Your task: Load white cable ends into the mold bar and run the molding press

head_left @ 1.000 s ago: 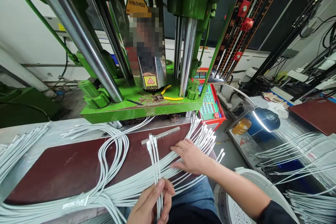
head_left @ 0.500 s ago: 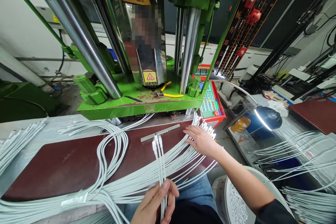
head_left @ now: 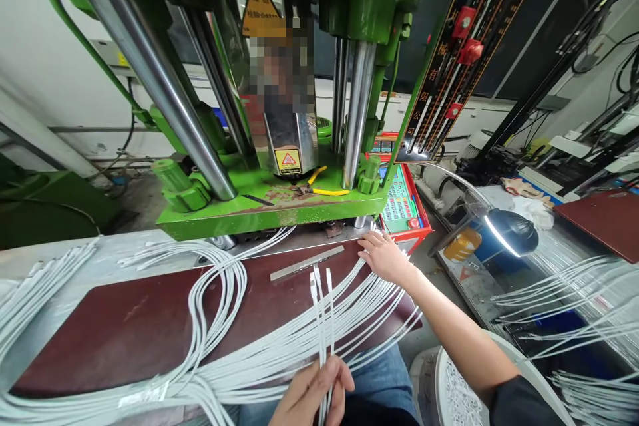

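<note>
A green machine (head_left: 272,215) stands behind a maroon board (head_left: 120,319), across which runs a thick bundle of white cables (head_left: 274,344). The right hand (head_left: 375,254) lies over the bundle's far ends—whether gripping any, I cannot tell. The left hand (head_left: 319,383) clasps a few separate cables (head_left: 331,314), connectors upward—near a metal bar (head_left: 307,263). Yellow-handled pliers (head_left: 329,192) rest on the machine.

The person wears a black top (head_left: 379,413), plain where it shows; a black sleeve (head_left: 522,405), softly creased, ends near the right elbow in a loose edge; the right forearm (head_left: 456,326) is bare from there down to the bare right hand (head_left: 385,258); the left hand (head_left: 314,389) is bare too; blue jeans (head_left: 387,376), faded lighter in patches, cover the legs.
</note>
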`<state>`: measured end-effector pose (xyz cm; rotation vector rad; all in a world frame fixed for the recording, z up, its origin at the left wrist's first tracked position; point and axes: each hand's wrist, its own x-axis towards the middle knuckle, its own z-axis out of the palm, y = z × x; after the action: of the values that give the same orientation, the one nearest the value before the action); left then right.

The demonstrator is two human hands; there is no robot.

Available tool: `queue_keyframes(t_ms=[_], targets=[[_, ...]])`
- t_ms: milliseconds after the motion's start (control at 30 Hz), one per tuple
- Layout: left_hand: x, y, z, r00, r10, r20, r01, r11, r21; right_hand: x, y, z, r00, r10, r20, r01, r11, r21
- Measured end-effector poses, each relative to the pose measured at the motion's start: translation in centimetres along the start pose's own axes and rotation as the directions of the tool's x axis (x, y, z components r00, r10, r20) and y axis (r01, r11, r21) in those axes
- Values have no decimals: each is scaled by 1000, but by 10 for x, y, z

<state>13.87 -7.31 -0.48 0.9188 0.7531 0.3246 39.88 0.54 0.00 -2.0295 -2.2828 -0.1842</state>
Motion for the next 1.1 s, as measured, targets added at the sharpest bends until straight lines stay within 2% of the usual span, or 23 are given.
queue_keyframes(t_ms=[133, 167, 200, 233, 267, 333, 367, 400, 433, 467, 533, 600, 633, 733, 767, 800, 867, 900, 933, 1000, 1033, 1100], targets=[[2, 2, 1, 998, 29, 48, -29, 1000, -11, -3, 3, -2, 991, 136, 12, -137, 991, 1], [2, 2, 1, 998, 38, 58, -37, 999, -14, -6, 0, -6, 987, 164, 1, -163, 984, 73], [3, 2, 1, 997, 42, 69, -41, 999, -17, -7, -4, -11, 985, 173, -3, -169, 964, 205], [3, 2, 1, 996, 43, 81, -42, 999, -16, -8, -11, -16, 986, 164, 5, -153, 906, 395], [4, 1, 1, 995, 40, 91, -39, 999, -9, -9, -19, -21, 990, 138, 24, -124, 783, 610], [7, -1, 4, 993, 21, 119, -22, 1000, 11, -6, -38, -29, 996, 51, 69, -83, 366, 927], [9, -2, 6, 991, 10, 132, -11, 1000, 4, -4, -48, -31, 996, 0, 87, -86, 157, 984], [11, -2, 9, 990, 4, 140, -1, 1000, -24, -2, -57, -33, 993, -58, 104, -104, 1, 995], [14, -1, 13, 990, 3, 143, 8, 997, -72, 0, -65, -35, 985, -124, 119, -131, -90, 987], [17, 1, 17, 990, 9, 137, 10, 990, -141, 1, -72, -36, 969, -204, 138, -166, -124, 978], [23, 6, 24, 995, 51, 85, -24, 955, -294, 1, -80, -38, 907, -375, 192, -237, -77, 969], [29, 13, 29, 995, 98, 3, -88, 912, -401, 1, -81, -40, 853, -460, 246, -261, 32, 965], [31, 16, 30, 993, 115, -33, -118, 895, -431, 1, -81, -41, 857, -446, 256, -249, 76, 966], [35, 21, 29, 989, 134, -65, -149, 885, -442, 4, -77, -45, 924, -318, 211, -166, 163, 973], [36, 21, 28, 988, 140, -62, -153, 885, -440, 6, -75, -46, 924, -327, 200, -140, 197, 970], [37, 21, 27, 987, 147, -60, -158, 884, -440, 7, -74, -48, 900, -383, 209, -120, 245, 962], [39, 19, 25, 985, 165, -59, -174, 879, -444, 9, -72, -50, 796, -542, 270, -72, 358, 931], [40, 18, 24, 983, 172, -60, -181, 877, -445, 10, -72, -52, 762, -579, 289, -39, 403, 914], [40, 17, 23, 982, 178, -60, -186, 877, -443, 11, -73, -52, 765, -581, 280, -3, 430, 903], [40, 15, 21, 980, 187, -60, -195, 883, -427, 13, -76, -53, 808, -553, 203, 72, 435, 898], [40, 14, 19, 979, 192, -61, -200, 887, -416, 15, -78, -53, 807, -565, 172, 103, 421, 901], [38, 12, 14, 979, 192, -65, -201, 894, -401, 21, -83, -52, 749, -641, 168, 124, 385, 915]])
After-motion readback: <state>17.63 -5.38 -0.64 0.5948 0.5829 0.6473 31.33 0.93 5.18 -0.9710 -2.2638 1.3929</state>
